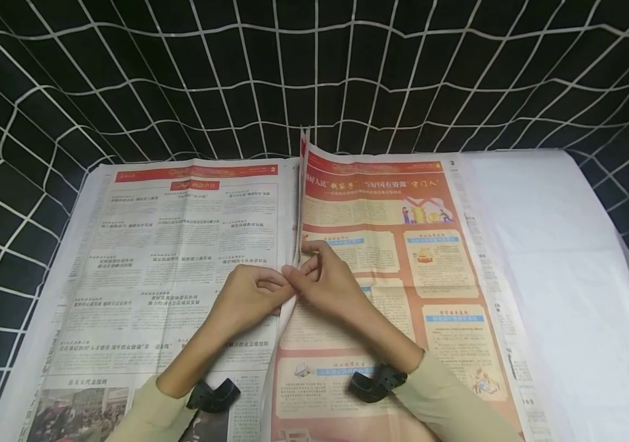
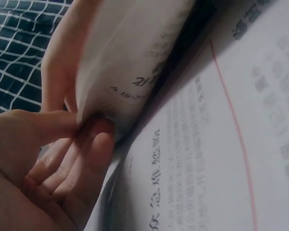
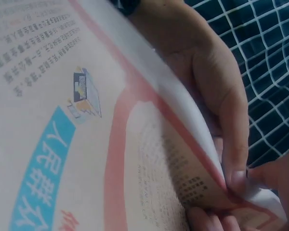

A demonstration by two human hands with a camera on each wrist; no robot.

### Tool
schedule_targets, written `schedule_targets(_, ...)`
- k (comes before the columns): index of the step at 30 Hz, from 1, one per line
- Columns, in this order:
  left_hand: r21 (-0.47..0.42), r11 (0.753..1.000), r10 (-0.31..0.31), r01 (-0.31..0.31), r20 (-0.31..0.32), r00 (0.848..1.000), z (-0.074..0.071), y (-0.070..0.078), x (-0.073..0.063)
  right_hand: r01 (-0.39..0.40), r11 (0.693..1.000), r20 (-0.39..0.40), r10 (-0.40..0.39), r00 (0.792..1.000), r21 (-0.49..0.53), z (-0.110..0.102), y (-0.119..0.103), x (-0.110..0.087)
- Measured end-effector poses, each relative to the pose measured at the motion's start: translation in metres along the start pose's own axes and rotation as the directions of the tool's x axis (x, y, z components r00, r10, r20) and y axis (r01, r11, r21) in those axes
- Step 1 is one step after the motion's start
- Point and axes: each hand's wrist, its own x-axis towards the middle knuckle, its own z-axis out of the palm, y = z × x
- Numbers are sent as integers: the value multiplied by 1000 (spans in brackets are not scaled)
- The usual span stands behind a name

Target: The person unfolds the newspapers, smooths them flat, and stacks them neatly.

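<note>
A newspaper lies spread out in the head view, its red-and-cream page point(image 1: 441, 279) on the right and a mostly grey text page point(image 1: 121, 245) on the left. Along the middle, the right page's inner edge stands raised. My left hand point(image 1: 248, 298) pinches that edge between thumb and fingers, as the left wrist view shows. Just beside it, my right hand point(image 1: 333, 285) also pinches the edge, thumb on the near side. The two hands nearly touch. In the right wrist view, the paper point(image 3: 144, 120) bends up toward the right fingers point(image 3: 236, 139).
White sheeting point(image 1: 558, 245) lies under the newspaper and shows widely at the right. A dark cloth with a white grid point(image 1: 226, 73) rises behind and at both sides. Black bands point(image 1: 215, 395) sit on both wrists, next to light sleeves point(image 1: 154, 411).
</note>
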Motion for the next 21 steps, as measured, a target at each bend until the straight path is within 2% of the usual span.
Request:
schedule_targets(8,-77,996,-40,43,35,999,-3,-7,3,-31,999,4,31,1000,21,-2,3,3)
schedule_targets(12,-65,997,-29,31,28,999,-8,-10,6,-26,999,-18,27,999,37,-6,5,3)
schedule_targets(16,-65,997,-28,29,11,1000,-12,-12,7,16,1000,-28,-16,999,21,-9,7,4)
schedule_targets(21,-87,995,-47,46,-5,999,-14,-16,8,65,998,-4,-65,998,16,-14,7,4)
